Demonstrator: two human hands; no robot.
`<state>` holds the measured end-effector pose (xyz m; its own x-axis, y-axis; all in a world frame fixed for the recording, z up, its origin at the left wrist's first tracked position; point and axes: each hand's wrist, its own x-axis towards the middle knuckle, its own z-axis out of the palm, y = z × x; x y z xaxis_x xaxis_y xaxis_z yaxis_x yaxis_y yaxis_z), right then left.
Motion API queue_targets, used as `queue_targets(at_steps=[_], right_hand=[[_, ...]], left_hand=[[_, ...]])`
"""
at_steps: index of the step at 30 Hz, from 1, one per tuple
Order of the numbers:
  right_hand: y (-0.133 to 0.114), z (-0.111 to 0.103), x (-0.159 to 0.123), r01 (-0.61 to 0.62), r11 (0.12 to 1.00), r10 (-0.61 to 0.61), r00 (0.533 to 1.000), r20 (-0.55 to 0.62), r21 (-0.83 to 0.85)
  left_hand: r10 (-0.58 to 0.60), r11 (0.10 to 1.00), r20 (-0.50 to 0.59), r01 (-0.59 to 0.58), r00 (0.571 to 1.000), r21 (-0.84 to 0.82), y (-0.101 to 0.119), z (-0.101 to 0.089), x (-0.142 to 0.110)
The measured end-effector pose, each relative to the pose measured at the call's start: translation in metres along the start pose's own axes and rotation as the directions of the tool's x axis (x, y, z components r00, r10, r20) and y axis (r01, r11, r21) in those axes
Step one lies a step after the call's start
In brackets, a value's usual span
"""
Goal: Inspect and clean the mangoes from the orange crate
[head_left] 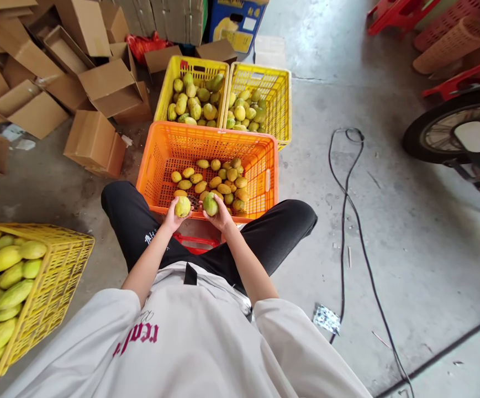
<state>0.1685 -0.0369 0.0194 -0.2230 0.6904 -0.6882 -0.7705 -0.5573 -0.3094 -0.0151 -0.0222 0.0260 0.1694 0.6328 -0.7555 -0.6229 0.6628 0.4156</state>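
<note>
My left hand (175,216) is closed around a yellowish papaya (182,207), held just over the near rim of the orange crate (206,132). Beside it, my right hand (220,214) grips a greener papaya (210,204) at the same height; the two fruits are a small gap apart. Inside the orange crate lie several yellow-orange papayas (223,188), mostly towards its right side. Behind it stand two yellow crates, the left one (225,83) and the right one (281,105), both holding yellow-green papayas.
A yellow crate (68,276) full of larger green-yellow fruit stands at my left. Cardboard boxes (94,141) are heaped at the back left. A black cable (351,204) lies on the floor to the right, near a motorbike wheel (430,132). Red stools (401,16) stand farther back.
</note>
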Motion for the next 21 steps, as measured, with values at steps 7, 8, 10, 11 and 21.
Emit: queue_targets(at_steps=[7, 8, 10, 11, 21], right_hand=[[-0.0052, 0.0080, -0.0022, 0.075, 0.995, -0.078, 0.996, 0.037, 0.072], [-0.0052, 0.0089, -0.0027, 0.074, 0.994, -0.077, 0.996, 0.040, 0.078], [-0.0049, 0.0100, -0.0040, 0.087, 0.993, -0.092, 0.994, 0.064, 0.079], [-0.0046, 0.0101, -0.0047, 0.103, 0.992, -0.109, 0.991, 0.081, 0.075], [0.0004, 0.0053, -0.0043, 0.140, 0.990, -0.140, 0.988, 0.064, 0.001]], left_hand=[[0.003, 0.988, 0.041, 0.003, 0.999, -0.156, 0.0008, -0.0051, -0.0013], [0.000, 0.986, 0.048, 0.008, 0.999, -0.165, 0.0005, -0.0047, -0.0014], [-0.002, 0.985, 0.066, 0.014, 0.998, -0.172, 0.0002, -0.0031, -0.0019], [0.002, 0.985, 0.078, 0.011, 0.997, -0.171, 0.0002, -0.0020, -0.0023], [0.044, 0.995, 0.053, -0.039, 0.998, -0.095, -0.0055, -0.0016, 0.0025]])
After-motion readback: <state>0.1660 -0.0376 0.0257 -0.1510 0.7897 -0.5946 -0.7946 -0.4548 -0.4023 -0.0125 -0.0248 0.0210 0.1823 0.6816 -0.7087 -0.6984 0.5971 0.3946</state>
